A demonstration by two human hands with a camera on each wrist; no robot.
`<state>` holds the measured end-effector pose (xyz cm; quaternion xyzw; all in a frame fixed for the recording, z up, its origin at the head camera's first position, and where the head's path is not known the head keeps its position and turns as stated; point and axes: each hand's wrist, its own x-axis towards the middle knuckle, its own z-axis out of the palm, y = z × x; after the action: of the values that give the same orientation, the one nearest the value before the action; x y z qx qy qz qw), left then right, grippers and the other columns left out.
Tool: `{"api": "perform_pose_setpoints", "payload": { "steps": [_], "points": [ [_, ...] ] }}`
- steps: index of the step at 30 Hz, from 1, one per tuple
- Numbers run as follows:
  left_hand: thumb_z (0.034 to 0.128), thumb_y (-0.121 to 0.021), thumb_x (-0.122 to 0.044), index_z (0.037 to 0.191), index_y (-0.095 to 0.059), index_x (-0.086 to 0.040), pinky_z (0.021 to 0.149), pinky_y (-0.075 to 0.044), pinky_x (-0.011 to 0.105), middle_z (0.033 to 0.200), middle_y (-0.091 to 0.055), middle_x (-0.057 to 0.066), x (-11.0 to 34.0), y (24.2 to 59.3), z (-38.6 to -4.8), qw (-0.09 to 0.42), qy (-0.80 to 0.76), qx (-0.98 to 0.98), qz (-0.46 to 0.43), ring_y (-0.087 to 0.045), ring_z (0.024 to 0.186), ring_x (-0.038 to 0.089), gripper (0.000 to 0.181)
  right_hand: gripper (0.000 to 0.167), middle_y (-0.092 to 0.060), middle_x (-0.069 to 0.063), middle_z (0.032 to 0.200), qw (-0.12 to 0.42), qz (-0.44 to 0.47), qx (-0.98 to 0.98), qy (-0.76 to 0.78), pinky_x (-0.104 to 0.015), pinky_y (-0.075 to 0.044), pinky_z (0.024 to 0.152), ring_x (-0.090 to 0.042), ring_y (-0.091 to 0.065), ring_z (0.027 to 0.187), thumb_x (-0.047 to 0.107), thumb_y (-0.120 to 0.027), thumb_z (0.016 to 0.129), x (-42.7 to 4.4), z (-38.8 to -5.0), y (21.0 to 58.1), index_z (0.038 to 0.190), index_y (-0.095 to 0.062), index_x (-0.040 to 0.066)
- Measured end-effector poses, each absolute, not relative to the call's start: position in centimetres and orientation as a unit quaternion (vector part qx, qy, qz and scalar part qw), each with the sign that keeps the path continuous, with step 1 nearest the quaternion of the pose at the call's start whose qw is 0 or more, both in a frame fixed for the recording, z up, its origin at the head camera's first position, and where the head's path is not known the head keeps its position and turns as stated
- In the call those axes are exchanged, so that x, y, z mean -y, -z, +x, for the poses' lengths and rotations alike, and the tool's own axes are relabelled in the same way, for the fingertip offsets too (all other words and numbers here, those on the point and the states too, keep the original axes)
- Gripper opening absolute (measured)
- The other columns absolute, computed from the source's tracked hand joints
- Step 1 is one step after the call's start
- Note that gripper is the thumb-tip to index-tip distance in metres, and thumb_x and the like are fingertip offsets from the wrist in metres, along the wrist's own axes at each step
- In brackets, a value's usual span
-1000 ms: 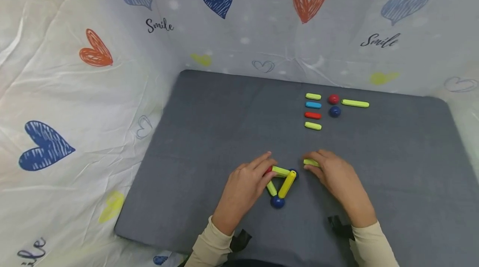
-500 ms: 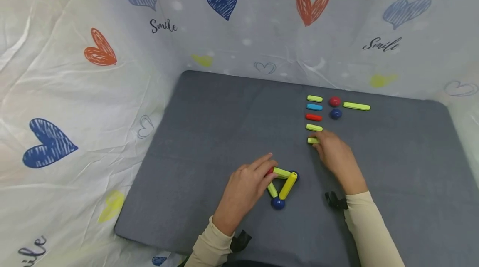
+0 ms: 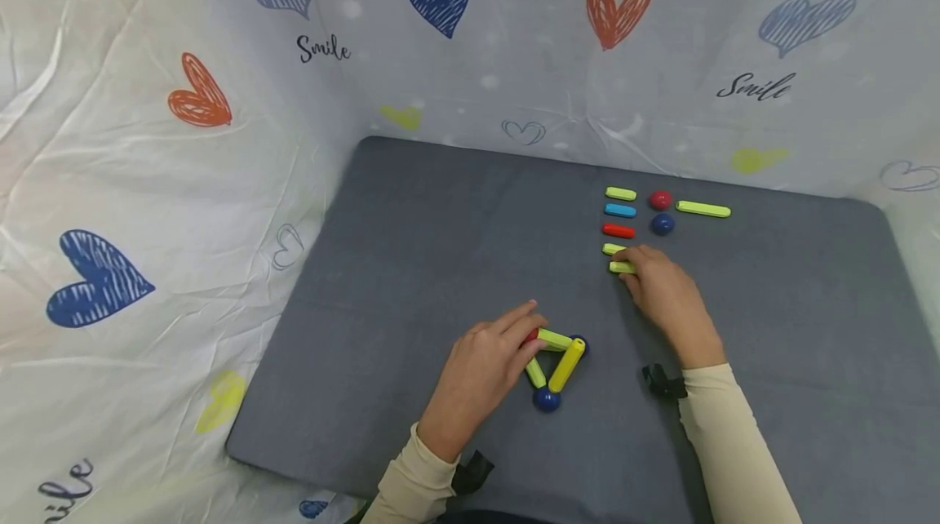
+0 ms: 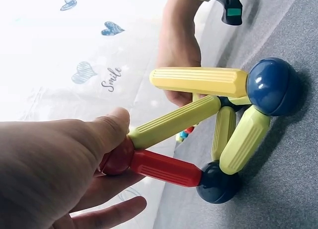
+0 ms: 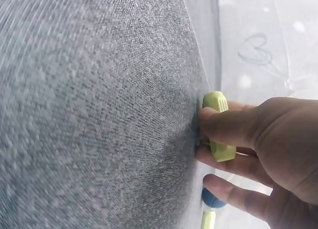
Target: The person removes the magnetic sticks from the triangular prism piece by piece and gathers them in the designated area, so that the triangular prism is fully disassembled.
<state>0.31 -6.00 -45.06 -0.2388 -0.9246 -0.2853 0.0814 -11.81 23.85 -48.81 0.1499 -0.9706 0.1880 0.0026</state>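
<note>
The left hand (image 3: pixel 477 373) pinches a red ball (image 4: pixel 118 155) at one corner of a structure of rods and balls. A green rod (image 4: pixel 175 120) and a red rod (image 4: pixel 166 168) run from that ball to dark blue balls. A yellow rod (image 4: pixel 198 81) sticks out from the blue ball (image 4: pixel 273 86) with its other end free. Near the row of short rods, the right hand (image 3: pixel 670 299) pinches a short green rod (image 5: pixel 218 127) between thumb and fingers, low over the grey surface. Its fingers partly cover another green rod (image 3: pixel 613 249).
Beyond the right hand lie a red rod (image 3: pixel 618 230), a blue rod (image 3: pixel 620 210), a green rod (image 3: pixel 621 193), a red ball (image 3: pixel 660 199), a blue ball (image 3: pixel 662 224) and a long green rod (image 3: pixel 703 209). A printed white sheet (image 3: pixel 514 34) rises behind the grey mat (image 3: pixel 441 222).
The right hand has moved away from beside the structure toward the row of rods, carrying its green rod. The left hand has stayed at the red ball.
</note>
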Motion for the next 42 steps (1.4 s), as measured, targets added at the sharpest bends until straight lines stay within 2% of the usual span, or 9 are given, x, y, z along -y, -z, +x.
{"api": "perform_pose_setpoints", "payload": {
  "steps": [10,23,30,34,42],
  "points": [
    [0.1051,-0.068,-0.034,0.129,-0.072,-0.025,0.071,-0.055,0.025,0.15,-0.062,0.001,6.04,45.02,0.38,0.078,0.291,0.924,-0.236,-0.074,0.09,0.016,0.026,0.029,-0.069,-0.018,0.117,0.01,0.151,0.97,-0.189,-0.061,-0.054,0.094,-0.039,-0.066,0.109,0.003,-0.076,0.097,-23.91,-11.84,48.81,0.126,-0.07,0.002],
    [0.1047,-0.069,-0.033,0.127,-0.074,-0.022,0.064,-0.049,0.02,0.149,-0.063,0.002,6.09,45.0,0.35,0.071,0.298,0.923,-0.234,-0.069,0.079,0.012,0.025,0.028,-0.069,-0.018,0.119,0.012,0.162,0.97,-0.181,-0.06,-0.054,0.095,-0.038,-0.066,0.109,0.006,-0.079,0.096,-23.26,-11.85,48.75,0.123,-0.072,0.002],
    [0.1044,-0.07,-0.033,0.127,-0.074,-0.021,0.066,-0.051,0.021,0.149,-0.064,0.002,6.06,45.13,0.28,0.075,0.298,0.921,-0.239,-0.072,0.083,0.013,0.026,0.029,-0.068,-0.018,0.116,0.006,0.157,0.971,-0.18,-0.06,-0.054,0.093,-0.038,-0.065,0.106,0.005,-0.079,0.095,-23.28,-11.68,48.63,0.123,-0.072,0.002],
    [0.1048,-0.069,-0.033,0.127,-0.074,-0.021,0.065,-0.048,0.019,0.148,-0.064,0.003,6.06,45.21,0.28,0.076,0.302,0.92,-0.24,-0.07,0.079,0.011,0.026,0.029,-0.067,-0.017,0.114,0.003,0.154,0.972,-0.18,-0.06,-0.054,0.092,-0.038,-0.064,0.104,0.005,-0.079,0.095,-23.21,-11.58,48.54,0.123,-0.073,0.002],
    [0.1046,-0.069,-0.033,0.127,-0.074,-0.022,0.065,-0.049,0.019,0.148,-0.064,0.002,6.09,45.13,0.31,0.076,0.305,0.919,-0.239,-0.071,0.08,0.012,0.026,0.03,-0.067,-0.018,0.117,0.001,0.148,0.973,-0.18,-0.061,-0.053,0.094,-0.039,-0.064,0.107,0.005,-0.08,0.095,-23.19,-11.55,48.61,0.124,-0.072,0.002]
  ]
}}
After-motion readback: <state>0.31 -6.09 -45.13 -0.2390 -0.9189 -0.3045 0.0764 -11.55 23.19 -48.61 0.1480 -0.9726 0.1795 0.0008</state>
